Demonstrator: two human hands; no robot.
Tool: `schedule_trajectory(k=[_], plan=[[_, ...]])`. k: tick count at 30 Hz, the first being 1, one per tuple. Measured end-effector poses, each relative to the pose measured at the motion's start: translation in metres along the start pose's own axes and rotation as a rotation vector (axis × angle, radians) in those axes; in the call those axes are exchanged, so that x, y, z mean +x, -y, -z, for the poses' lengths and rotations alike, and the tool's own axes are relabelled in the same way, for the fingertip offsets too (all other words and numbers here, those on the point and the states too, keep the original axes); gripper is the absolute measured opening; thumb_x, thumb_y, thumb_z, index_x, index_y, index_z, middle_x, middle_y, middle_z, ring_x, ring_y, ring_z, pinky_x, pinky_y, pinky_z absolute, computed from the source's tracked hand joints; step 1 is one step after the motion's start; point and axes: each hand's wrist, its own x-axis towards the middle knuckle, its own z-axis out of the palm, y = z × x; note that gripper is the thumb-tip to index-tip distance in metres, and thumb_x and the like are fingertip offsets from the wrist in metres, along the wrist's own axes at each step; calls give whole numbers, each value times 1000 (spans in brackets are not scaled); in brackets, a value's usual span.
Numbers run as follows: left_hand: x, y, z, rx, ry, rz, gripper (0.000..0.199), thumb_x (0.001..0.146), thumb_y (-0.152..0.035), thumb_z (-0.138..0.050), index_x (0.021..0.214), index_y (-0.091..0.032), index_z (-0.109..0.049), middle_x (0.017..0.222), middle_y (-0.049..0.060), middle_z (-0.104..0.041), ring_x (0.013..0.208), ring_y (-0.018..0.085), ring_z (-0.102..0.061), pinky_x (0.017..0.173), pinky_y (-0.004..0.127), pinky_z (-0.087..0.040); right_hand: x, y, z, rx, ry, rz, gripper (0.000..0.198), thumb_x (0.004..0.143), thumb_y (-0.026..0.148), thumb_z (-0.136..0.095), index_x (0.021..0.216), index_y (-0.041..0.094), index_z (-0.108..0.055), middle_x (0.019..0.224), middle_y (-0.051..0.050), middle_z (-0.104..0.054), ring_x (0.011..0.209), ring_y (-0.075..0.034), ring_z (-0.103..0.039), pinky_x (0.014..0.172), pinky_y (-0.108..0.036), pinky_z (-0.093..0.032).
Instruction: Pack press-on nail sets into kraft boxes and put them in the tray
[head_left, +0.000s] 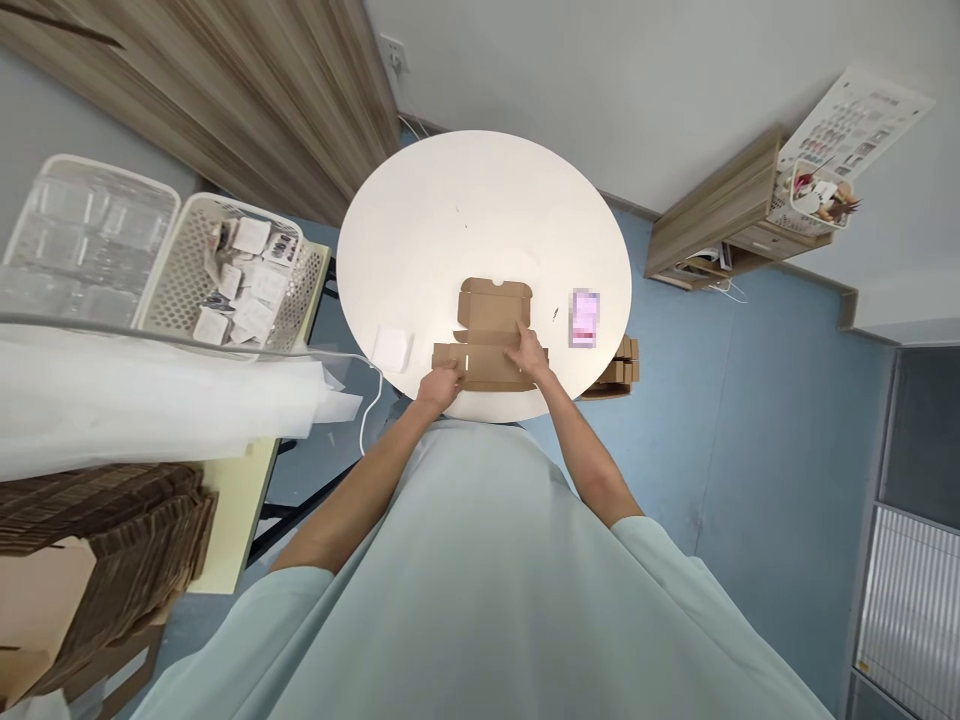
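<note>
A flattened brown cardboard mailer box [496,312] lies unfolded on the round white table [480,200], close to its front edge. Its tabbed lid panel points away from me, and the wider panel with side flaps is nearest my body. My left hand [441,386] is closed on the near left flap, with part of its fingers hidden. On the right side of the cardboard rests my right hand [531,357], thumb and forefinger spread apart across the fold. A small white square item [392,348] lies left of the box. To the right is a pink-purple blurred rectangle [584,318].
Left of me, a side table [236,520] bears a white basket of small packets [172,290], a basket of clear containers [90,230], a white roll [150,400] and stacked flat cardboard [142,530]. A white cable [366,415] hangs nearby. Folded boxes [619,372] stand below right.
</note>
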Motion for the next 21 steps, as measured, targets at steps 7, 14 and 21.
schedule_trajectory(k=[7,14,21], plan=[[4,-6,6,73,50,67,36,93,-14,-64,124,-26,-79,147,11,-75,132,37,-72,105,44,-59,-39,-6,-2,-70,129,50,140,79,46,-98,182,35,-3,166,-23,-37,145,-39,-60,113,-54,-57],[4,-14,15,38,-15,140,75,95,-20,-68,166,-21,-43,148,17,-73,131,38,-72,103,46,-59,-60,-20,-12,-166,198,60,152,72,48,-104,181,39,2,171,-24,-31,147,-42,-58,113,-59,-57],[6,-10,12,153,31,67,77,97,-24,-65,171,-31,-45,130,16,-79,127,41,-73,103,49,-59,-61,-23,-18,-220,225,87,161,65,38,-108,181,40,3,178,-27,-22,155,-46,-50,113,-59,-58]])
